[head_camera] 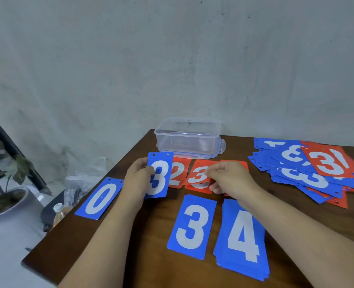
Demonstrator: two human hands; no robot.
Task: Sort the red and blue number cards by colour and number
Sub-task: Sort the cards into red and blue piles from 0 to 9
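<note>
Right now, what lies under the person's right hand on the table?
A red 3 card, which the right hand pinches at its edge. Beside it, another red card shows only its top edge; the hand covers its number.

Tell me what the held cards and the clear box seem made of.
Blue 3 card in the left hand and red 3 card in the right hand: likely thin plastic or laminated card, smooth, punched holes. Clear box: transparent rigid plastic, see-through walls.
</note>
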